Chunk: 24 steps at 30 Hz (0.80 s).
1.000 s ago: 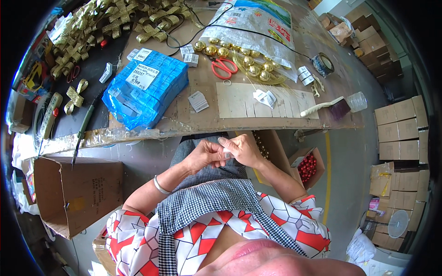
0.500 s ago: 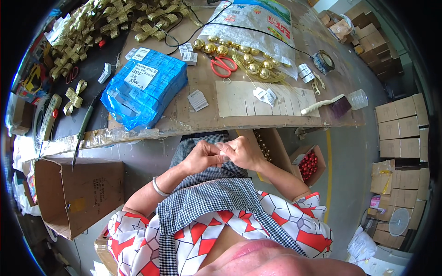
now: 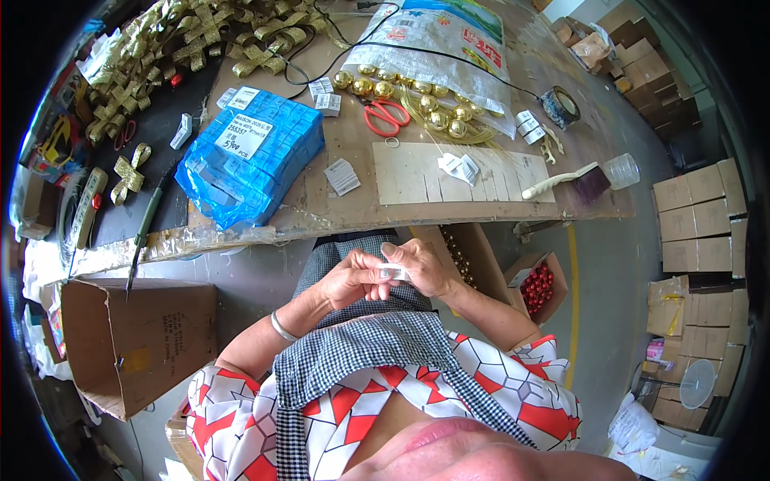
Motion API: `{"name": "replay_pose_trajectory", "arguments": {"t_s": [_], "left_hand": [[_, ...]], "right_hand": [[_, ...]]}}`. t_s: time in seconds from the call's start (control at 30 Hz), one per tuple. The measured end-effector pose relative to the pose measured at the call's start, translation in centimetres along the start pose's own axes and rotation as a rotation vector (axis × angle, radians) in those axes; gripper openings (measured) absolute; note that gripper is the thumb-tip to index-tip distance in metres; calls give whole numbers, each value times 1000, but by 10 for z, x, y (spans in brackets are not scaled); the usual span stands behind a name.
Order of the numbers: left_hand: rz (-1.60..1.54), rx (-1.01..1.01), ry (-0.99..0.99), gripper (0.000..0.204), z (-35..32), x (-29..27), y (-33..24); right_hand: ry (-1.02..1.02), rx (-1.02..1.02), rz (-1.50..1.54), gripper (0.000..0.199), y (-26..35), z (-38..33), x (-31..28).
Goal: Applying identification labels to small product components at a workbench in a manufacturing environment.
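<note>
Just off the table's front edge, over my lap, both hands meet on a small white printed label (image 3: 392, 273). My left hand (image 3: 350, 279) pinches one end of it between thumb and fingers. Its other end sits in my right hand (image 3: 423, 268), whose thumb is raised a little above the label. Whether the label is one piece or a small stack I cannot tell. On the table beyond lie a blue plastic-wrapped pack (image 3: 250, 156), a loose white label stack (image 3: 342, 177), red-handled scissors (image 3: 387, 118) and more labels (image 3: 459, 167) on a cream card strip (image 3: 417, 172).
Gold glitter bows (image 3: 192, 40) heap at the far left. Gold balls (image 3: 437, 120) spill from a woven sack (image 3: 437, 60). A brush (image 3: 589, 183) and tape roll (image 3: 560, 107) lie right. Cartons (image 3: 144, 345) stand below; one holds red balls (image 3: 539, 289). A soldering-iron-like tool (image 3: 143, 228) overhangs the edge.
The fingers have shifted and my right thumb has lifted. The white label, mostly covered before, now shows between my hands.
</note>
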State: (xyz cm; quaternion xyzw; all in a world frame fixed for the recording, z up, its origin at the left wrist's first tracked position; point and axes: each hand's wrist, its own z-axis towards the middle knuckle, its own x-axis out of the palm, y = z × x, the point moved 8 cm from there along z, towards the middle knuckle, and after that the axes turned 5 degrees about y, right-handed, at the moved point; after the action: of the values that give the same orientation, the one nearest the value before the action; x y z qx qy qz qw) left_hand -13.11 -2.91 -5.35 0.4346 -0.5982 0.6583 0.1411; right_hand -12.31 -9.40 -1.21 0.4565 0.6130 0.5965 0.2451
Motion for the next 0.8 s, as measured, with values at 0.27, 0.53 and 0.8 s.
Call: {"name": "replay_pose_trajectory", "arguments": {"t_s": [0.27,0.53,0.8], "left_hand": [[299,37,-173,18,0,-8,-11],[412,31,-222,16,-8,-5,-2],[282,-33,-260,9,-15,-22,14]], "right_hand": [[-80,18,-238,44,-7,4,-13],[150,165,-226,48,-31,0,-14],[128,216,-296,55,-45,-3,-7]]}}
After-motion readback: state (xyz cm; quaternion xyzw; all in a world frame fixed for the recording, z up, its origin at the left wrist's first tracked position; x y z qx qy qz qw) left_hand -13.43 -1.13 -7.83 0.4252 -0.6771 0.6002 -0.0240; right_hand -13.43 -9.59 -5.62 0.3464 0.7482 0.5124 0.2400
